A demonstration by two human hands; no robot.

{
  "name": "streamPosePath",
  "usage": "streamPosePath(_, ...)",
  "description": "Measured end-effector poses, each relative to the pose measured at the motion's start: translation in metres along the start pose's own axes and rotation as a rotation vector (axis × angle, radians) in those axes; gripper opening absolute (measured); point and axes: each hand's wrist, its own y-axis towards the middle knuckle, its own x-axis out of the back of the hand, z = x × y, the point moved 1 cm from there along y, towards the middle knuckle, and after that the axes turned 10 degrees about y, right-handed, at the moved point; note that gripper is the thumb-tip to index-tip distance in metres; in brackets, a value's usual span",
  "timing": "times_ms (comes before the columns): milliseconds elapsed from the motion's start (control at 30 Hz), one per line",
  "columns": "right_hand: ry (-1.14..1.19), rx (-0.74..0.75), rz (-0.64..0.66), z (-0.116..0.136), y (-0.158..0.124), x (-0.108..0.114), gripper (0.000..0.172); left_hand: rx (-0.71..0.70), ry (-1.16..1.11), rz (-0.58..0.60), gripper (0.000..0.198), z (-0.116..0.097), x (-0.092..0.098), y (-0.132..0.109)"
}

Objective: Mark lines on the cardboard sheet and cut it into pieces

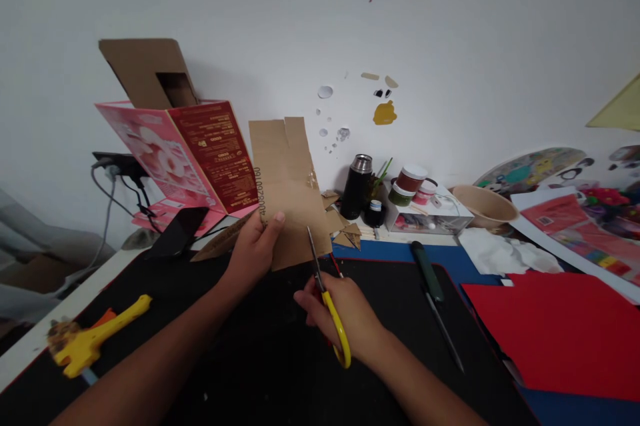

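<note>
My left hand [255,246] pinches the lower left edge of a brown cardboard piece [287,179], thumb on its near face. The piece stands upright above the black mat and has a slit at its top edge and printed digits along the left side. In my right hand [340,313] is a pair of scissors [330,309] with yellow handles, fingers wrapped round the grip. Their blades point up and lie in front of the cardboard's lower right part. Whether the blades touch the cardboard I cannot tell.
Behind my left hand stand a pink and red box [215,153] and a black phone [177,233]. A yellow giraffe-like toy [95,339] lies at left. A black flask [356,187], paint jars [411,179], a green-handled cutter [427,273] and red paper [565,333] are on the right.
</note>
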Motion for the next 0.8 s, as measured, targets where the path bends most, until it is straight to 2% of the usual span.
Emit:
streamPosePath(100, -0.036, 0.012, 0.011, 0.005, -0.001, 0.005, 0.027, 0.006, 0.006, 0.000, 0.047, 0.000, 0.001, 0.000)
streamPosePath(233, -0.041, 0.026, 0.049, 0.008, -0.002, 0.009, 0.043, -0.009, 0.021, 0.002, 0.045, -0.004, 0.001, -0.001)
streamPosePath(333, 0.001, 0.026, 0.070, 0.008, -0.002, 0.010, 0.046, -0.022, 0.028, 0.015, 0.041, -0.007, 0.000, -0.003)
streamPosePath(567, 0.011, -0.006, 0.017, 0.003, -0.001, 0.004, 0.031, -0.030, 0.026, 0.036, 0.042, -0.009, -0.001, -0.005)
streamPosePath(800, 0.047, -0.048, -0.012, -0.002, 0.001, -0.002, 0.028, -0.032, 0.008, 0.026, 0.042, -0.004, -0.004, -0.005)
